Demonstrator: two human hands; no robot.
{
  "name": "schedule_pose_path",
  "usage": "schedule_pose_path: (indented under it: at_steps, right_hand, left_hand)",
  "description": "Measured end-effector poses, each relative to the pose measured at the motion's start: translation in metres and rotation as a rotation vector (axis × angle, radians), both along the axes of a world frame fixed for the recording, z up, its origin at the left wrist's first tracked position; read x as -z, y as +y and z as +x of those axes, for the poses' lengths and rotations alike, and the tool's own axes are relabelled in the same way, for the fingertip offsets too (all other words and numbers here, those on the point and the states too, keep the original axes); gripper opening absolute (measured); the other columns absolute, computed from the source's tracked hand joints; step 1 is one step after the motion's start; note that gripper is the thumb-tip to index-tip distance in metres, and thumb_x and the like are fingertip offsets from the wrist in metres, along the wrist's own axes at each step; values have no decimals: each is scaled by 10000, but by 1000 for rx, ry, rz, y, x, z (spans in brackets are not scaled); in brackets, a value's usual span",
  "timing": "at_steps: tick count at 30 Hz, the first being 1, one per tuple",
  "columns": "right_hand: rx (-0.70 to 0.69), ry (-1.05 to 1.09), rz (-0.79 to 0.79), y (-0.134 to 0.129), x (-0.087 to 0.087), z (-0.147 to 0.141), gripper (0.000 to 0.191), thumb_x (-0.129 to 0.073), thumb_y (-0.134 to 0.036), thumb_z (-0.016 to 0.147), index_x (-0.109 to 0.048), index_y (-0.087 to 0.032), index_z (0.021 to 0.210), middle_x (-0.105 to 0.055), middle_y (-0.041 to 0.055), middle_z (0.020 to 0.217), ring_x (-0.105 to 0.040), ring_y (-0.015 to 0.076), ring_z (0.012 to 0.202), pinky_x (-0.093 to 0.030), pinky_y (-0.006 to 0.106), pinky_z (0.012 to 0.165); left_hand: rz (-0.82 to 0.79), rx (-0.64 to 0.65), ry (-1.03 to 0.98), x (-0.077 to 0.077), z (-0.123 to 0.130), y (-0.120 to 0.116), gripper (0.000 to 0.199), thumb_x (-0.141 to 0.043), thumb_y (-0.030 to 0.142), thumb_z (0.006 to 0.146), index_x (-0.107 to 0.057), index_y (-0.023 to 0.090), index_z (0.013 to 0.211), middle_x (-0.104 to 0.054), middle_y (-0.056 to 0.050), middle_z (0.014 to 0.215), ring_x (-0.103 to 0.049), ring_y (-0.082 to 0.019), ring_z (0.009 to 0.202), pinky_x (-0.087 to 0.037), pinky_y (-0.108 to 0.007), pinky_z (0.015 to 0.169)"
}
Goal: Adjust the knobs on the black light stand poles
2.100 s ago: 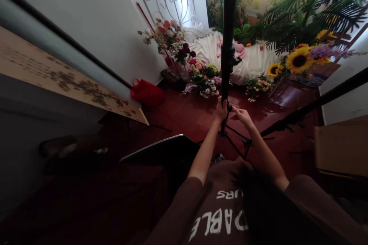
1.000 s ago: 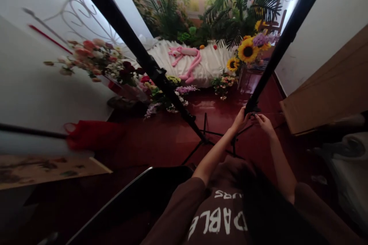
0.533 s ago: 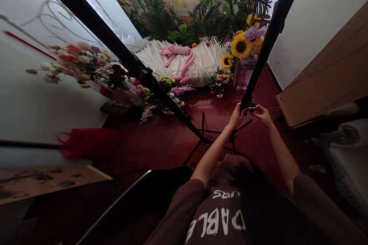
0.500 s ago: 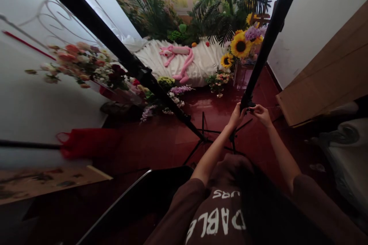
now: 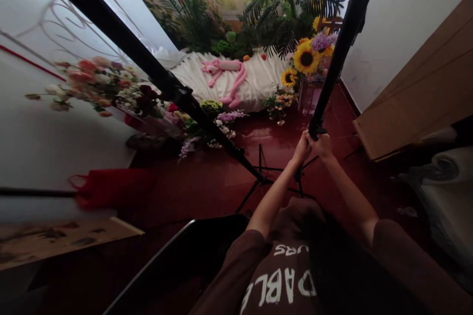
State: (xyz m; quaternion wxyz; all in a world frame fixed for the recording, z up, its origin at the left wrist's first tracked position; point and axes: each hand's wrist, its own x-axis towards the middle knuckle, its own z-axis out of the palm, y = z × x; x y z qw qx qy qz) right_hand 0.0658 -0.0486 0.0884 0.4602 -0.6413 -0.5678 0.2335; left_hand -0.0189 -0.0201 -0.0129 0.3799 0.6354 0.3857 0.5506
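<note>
My left hand [image 5: 303,146] is closed around the lower pole of a black tripod-type stand [image 5: 330,76], just under its collar. Pressed close beside it, my right hand [image 5: 320,145] also wraps the pole, below a small black clamp knob [image 5: 320,130]. Both sets of fingers are partly hidden behind the pole and each other. The stand leans up and to the right, out of the top of the view. To the left, a second black stand [image 5: 181,96] rises diagonally, its thin legs spread on the floor; neither hand touches it.
Artificial flowers [image 5: 111,78], sunflowers [image 5: 306,57] and palm leaves surround a white cloth [image 5: 254,89] with a pink plush toy [image 5: 233,81] on it. A red bag [image 5: 107,188] lies left. A brown board [image 5: 410,88] leans at the right, near a cream upholstered seat [image 5: 453,197]. The floor [image 5: 192,177] is dark red.
My right hand has moved left from the clamp knob onto the pole, against my left hand. My left hand stays on the pole. The view has shifted slightly.
</note>
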Motion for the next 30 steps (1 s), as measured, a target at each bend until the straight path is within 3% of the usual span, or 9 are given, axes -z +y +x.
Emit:
schedule_pose_path:
  at_steps: [3,7,10,14,17,20,26,30]
  right_hand:
    - [86,-42,-63,8,-7,-19,415,-601,-603,838,-685,-212,947,-753,116,886,-689,288,1047,-533,333,778]
    - [61,-14,54,18,-25,-26,524,-534,-685,841,-693,-192,915,-759,102,795,-738,263,842,-551,344,724]
    - [37,-19,155,28,-53,-23,513,-518,-673,858,-690,-190,852,-749,71,739,-738,230,731,-565,328,677]
    - [27,-85,310,44,-102,-16,422,-564,-567,888,-689,-183,766,-719,50,677,-736,208,719,-570,300,667]
    - [-5,-106,388,50,-123,-13,370,-587,-511,893,-697,-184,760,-705,37,651,-733,199,724,-569,280,647]
    - [-18,-98,370,47,-119,-14,367,-599,-487,888,-691,-180,708,-695,30,618,-731,195,684,-567,276,621]
    - [-31,-86,317,39,-90,-16,416,-585,-498,890,-668,-191,622,-687,10,576,-723,177,618,-568,264,616]
    - [-48,-99,322,40,-88,-14,458,-574,-578,882,-683,-187,669,-704,27,614,-743,203,689,-567,272,620]
  left_hand:
    - [-21,33,-9,4,1,2,581,-527,436,927,-395,144,1412,-532,-199,1373,-527,-262,1310,-422,-451,1123]
    - [-20,23,2,-1,0,1,522,-491,429,942,-431,133,1367,-581,-184,1291,-590,-236,1201,-461,-419,1066]
    - [-22,8,26,-8,-2,-3,444,-462,430,961,-463,151,1307,-635,-142,1159,-635,-185,1011,-505,-358,945]
    - [-26,-9,19,-14,-2,-7,408,-493,434,955,-467,186,1278,-649,-91,1060,-620,-139,854,-501,-290,825]
    - [-30,-24,11,-16,-1,-8,389,-497,440,953,-480,191,1252,-644,-71,1009,-603,-127,811,-486,-273,796]
    - [-43,-16,-9,-18,-1,-9,412,-486,470,953,-478,189,1254,-645,-65,986,-595,-120,785,-479,-264,781]
    - [-67,-13,-14,-22,-1,-10,402,-505,442,950,-483,177,1251,-647,-61,964,-583,-105,710,-478,-249,722]
    - [-79,-28,-29,-24,1,-12,362,-516,408,953,-494,188,1239,-649,-48,923,-582,-96,677,-475,-231,684]
